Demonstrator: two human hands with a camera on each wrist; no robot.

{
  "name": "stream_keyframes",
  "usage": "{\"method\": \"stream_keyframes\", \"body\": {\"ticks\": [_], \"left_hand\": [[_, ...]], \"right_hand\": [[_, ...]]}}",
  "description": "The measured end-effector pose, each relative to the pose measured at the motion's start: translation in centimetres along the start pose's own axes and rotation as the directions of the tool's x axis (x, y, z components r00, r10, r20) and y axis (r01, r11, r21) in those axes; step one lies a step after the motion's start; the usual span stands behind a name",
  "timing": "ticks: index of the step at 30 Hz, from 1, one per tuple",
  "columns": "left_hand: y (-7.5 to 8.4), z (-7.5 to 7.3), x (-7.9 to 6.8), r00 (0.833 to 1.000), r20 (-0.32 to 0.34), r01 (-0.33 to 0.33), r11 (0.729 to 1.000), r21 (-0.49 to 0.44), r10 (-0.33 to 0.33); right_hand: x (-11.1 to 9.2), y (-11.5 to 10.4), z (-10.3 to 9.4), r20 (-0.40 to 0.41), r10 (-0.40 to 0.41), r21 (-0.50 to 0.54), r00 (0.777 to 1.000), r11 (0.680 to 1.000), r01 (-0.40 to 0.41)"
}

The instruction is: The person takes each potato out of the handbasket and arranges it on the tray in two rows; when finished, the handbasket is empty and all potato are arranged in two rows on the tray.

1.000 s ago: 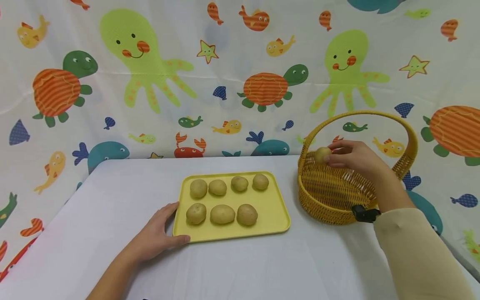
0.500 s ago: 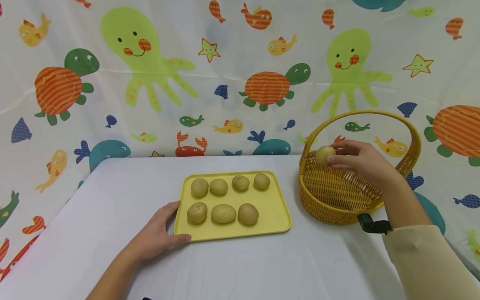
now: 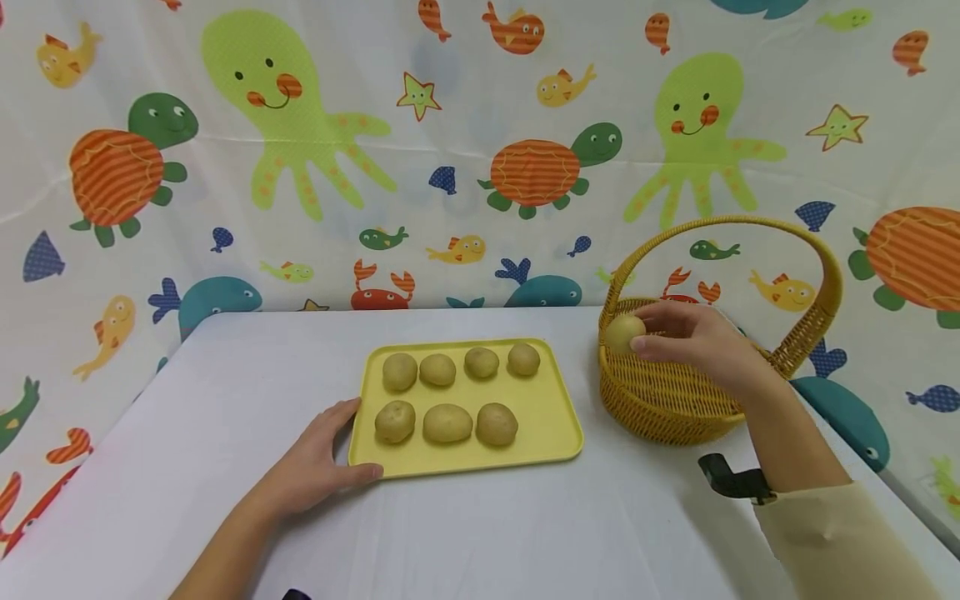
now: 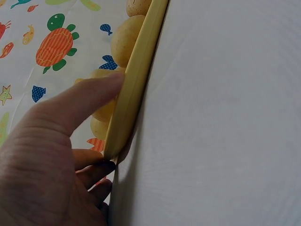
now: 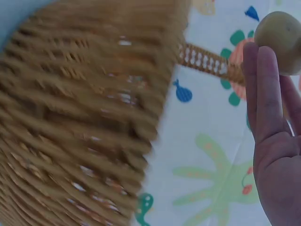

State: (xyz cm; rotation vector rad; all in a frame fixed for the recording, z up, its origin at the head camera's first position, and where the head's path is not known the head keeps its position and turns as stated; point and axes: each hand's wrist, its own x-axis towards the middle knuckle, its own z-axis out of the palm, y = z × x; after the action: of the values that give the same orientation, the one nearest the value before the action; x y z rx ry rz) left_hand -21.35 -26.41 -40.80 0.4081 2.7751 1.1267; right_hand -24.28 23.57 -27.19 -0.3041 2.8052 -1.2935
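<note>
My right hand (image 3: pixel 693 342) pinches a small round potato (image 3: pixel 624 333) between fingers and thumb, over the left side of the wicker basket (image 3: pixel 660 425). In the right wrist view the same potato (image 5: pixel 280 42) sits at the fingertips, beside the woven basket wall (image 5: pixel 84 117). My left hand (image 3: pixel 315 458) holds the left end of the yellow tray (image 3: pixel 551 425), its thumb at the near corner and its fingers along the left edge. Two rows of potatoes lie on the tray, including a long oval potato (image 3: pixel 447 423) in the front row. The left wrist view shows the thumb over the tray rim (image 4: pixel 134 89).
The basket's tall handle (image 3: pixel 825 283) arches over its opening, close to my right forearm. A white cloth (image 3: pixel 480 533) covers the table. Behind it hangs a curtain (image 3: pixel 465 183) printed with sea animals.
My right hand has shifted left and a little nearer over the basket, with the potato still in its fingers. The left hand keeps its place on the tray.
</note>
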Motion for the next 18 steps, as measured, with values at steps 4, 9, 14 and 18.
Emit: {"method": "stream_keyframes", "body": {"ticks": [4, 9, 14, 18], "left_hand": [[0.0, 0.0, 0.1, 1.0, 0.008, 0.009, 1.0, 0.0, -0.009], [-0.1, -0.1, 0.3, 1.0, 0.01, 0.012, 1.0, 0.003, -0.012], [0.0, -0.1, 0.2, 1.0, 0.008, 0.007, 1.0, -0.003, -0.007], [0.1, -0.1, 0.1, 1.0, 0.017, 0.022, 1.0, -0.004, -0.022]], "right_hand": [[-0.2, 0.1, 1.5, 0.008, 0.006, 0.044, 1.0, 0.999, -0.006], [-0.1, 0.2, 3.5, 0.024, 0.006, 0.078, 1.0, 0.997, -0.008], [0.0, 0.0, 5.6, 0.059, 0.011, 0.151, 0.998, 0.988, -0.02], [0.2, -0.1, 7.1, 0.077, 0.033, 0.182, 0.996, 0.982, -0.047]]}}
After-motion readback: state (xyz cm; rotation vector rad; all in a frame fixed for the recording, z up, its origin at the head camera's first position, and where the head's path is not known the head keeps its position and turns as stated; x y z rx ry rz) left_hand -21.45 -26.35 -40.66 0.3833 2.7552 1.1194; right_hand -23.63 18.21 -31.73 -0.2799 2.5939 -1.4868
